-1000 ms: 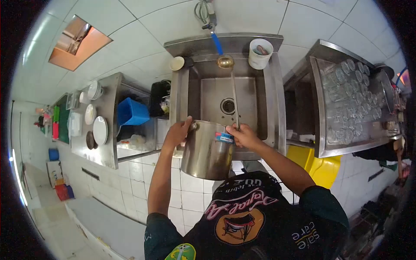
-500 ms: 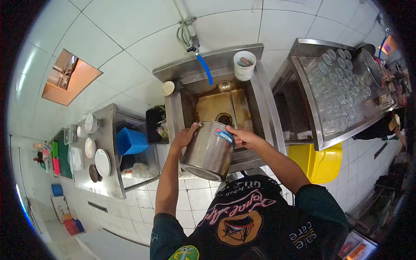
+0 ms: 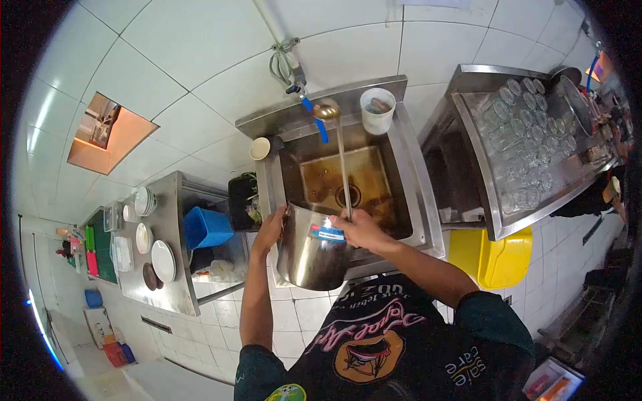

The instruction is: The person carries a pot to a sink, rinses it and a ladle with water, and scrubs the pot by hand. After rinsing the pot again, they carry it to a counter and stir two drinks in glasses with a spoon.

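Observation:
A tall stainless steel stockpot [image 3: 309, 260] is tilted over the near edge of the sink [image 3: 421, 194], its mouth toward the basin. My left hand [image 3: 270, 231] grips the pot at the left side of its rim. The fingers of my right hand [image 3: 361, 230] are closed around the handle of a long ladle [image 3: 344, 157], beside the pot's blue-and-red label. The ladle points away from me, its bowl raised near the blue hose [image 3: 314, 117]. Brownish liquid lies around the drain in the basin. The inside of the pot is mostly hidden.
A white bucket [image 3: 377, 121] stands on the sink's back right corner, a cream-coloured cup [image 3: 259, 148] on its left rim. Upturned glasses [image 3: 528, 140] cover the right-hand rack. White plates [image 3: 163, 260] lie on the left table, near a blue bin [image 3: 206, 227]. A yellow container [image 3: 505, 257] sits below right.
My right hand has gone from the pot's rim to the ladle handle. The ladle has risen from the basin toward the hose. The pot has shifted slightly left and nearer to me.

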`<state>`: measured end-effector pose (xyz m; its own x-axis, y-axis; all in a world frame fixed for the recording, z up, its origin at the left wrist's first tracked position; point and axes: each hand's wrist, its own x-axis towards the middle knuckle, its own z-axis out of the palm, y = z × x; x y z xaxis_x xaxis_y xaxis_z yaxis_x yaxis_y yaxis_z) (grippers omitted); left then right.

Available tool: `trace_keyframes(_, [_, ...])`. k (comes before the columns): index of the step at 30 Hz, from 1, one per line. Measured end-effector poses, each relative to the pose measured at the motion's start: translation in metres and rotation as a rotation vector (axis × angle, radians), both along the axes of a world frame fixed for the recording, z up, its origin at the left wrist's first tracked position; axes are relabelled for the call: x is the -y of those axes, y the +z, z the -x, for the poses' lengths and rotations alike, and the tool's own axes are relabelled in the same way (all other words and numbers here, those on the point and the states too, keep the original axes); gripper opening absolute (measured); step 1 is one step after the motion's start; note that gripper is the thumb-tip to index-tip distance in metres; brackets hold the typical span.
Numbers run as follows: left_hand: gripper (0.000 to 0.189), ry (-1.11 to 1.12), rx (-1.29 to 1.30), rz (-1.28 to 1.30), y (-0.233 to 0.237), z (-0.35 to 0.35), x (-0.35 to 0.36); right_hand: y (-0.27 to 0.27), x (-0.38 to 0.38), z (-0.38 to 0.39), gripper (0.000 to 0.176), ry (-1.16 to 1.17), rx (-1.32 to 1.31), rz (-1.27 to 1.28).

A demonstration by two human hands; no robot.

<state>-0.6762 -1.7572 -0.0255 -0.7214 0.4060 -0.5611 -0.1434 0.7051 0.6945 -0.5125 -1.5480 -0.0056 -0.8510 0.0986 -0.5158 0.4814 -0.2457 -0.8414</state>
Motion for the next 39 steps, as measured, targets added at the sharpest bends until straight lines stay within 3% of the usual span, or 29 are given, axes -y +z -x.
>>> trace_keyframes(2, [0.062,0.091,0.023,-0.117,0.010,-0.007,-0.003,0.012,0.003,-0.001,0.037,0.011,-0.188,-0.436])
trace_keyframes(3, [0.061,0.111,0.032,-0.181,0.011,-0.007,-0.003,0.024,0.002,-0.003,0.034,0.014,-0.300,-0.516])
trace_keyframes(9, [0.058,0.156,0.124,-0.375,0.011,-0.027,-0.018,0.029,-0.002,-0.003,0.035,0.231,-0.379,-0.770])
trace_keyframes(12, [0.065,0.287,0.280,-0.448,-0.005,-0.047,-0.011,0.002,-0.012,0.006,0.035,0.325,-0.449,-0.901])
trace_keyframes(15, [0.060,0.389,0.223,-0.431,-0.042,-0.076,0.021,-0.040,-0.027,0.017,0.030,0.558,-0.347,-1.119])
trace_keyframes(18, [0.052,0.470,0.345,-0.656,-0.054,-0.115,0.074,-0.088,-0.042,0.029,0.031,0.524,-0.421,-1.186])
trace_keyframes(20, [0.050,0.610,0.341,-0.710,-0.055,-0.147,0.111,-0.113,-0.052,0.041,0.034,0.509,-0.426,-1.071])
trace_keyframes(24, [0.054,1.041,0.270,-0.704,-0.043,-0.220,0.169,-0.137,-0.065,0.067,0.039,0.563,-0.375,-0.950])
trace_keyframes(26, [0.054,1.192,0.187,-0.734,-0.045,-0.260,0.190,-0.137,-0.068,0.074,0.040,0.409,-0.418,-0.948])
trace_keyframes(31, [0.057,1.532,0.094,-0.603,-0.064,-0.326,0.219,-0.154,-0.062,0.087,0.037,0.329,-0.401,-1.062])
trace_keyframes(33, [0.057,1.560,0.021,-0.590,-0.056,-0.327,0.231,-0.152,-0.058,0.080,0.036,0.295,-0.422,-1.196])
trace_keyframes(35, [0.057,1.558,-0.104,-0.597,-0.042,-0.322,0.240,-0.170,-0.061,0.068,0.035,0.329,-0.422,-1.211])
trace_keyframes(39, [0.054,1.510,-0.114,-0.560,-0.022,-0.300,0.234,-0.186,-0.062,0.038,0.037,0.402,-0.372,-1.185])
